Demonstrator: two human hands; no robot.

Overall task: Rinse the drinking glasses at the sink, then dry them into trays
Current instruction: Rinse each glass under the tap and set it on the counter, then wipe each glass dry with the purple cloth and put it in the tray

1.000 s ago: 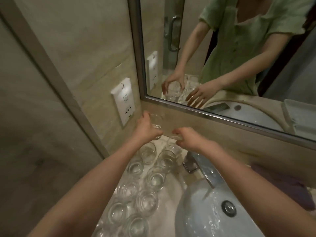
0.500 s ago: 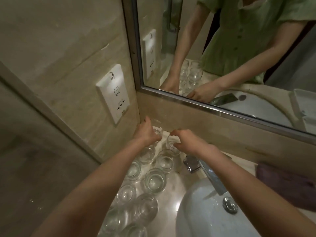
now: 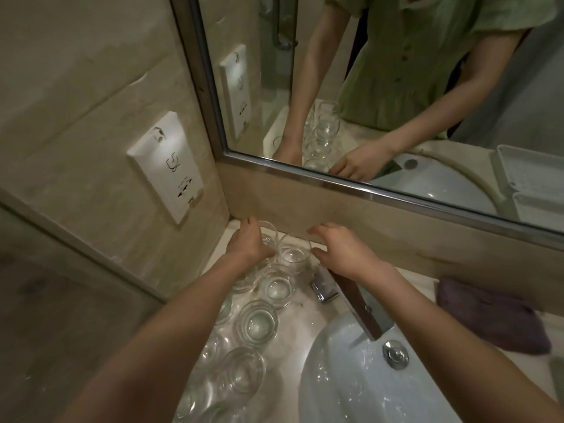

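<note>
Fingers of the left hand curl around the rearmost glass in the corner, while the fingers of the right hand are spread and only loosely bent beside the next glass; whether they truly touch it I cannot tell. Going from the biggest thing to the smallest: the mirror fills the top and reflects two white trays at the right; the white sink lies low at the right, with water running from the metal faucet toward the drain plug; a purple cloth rests on the counter behind it; then two rows of clear drinking glasses stand close together on the counter left of the basin, upright with the mouths up. I judge the step is to take a glass from the back of the rows for rinsing. To do it well, lift it straight up first, because the neighbours touch or nearly touch and wet glass slips; then carry it over the others to the stream. Both forearms reach forward, almost parallel, palms turned toward each other.
</note>
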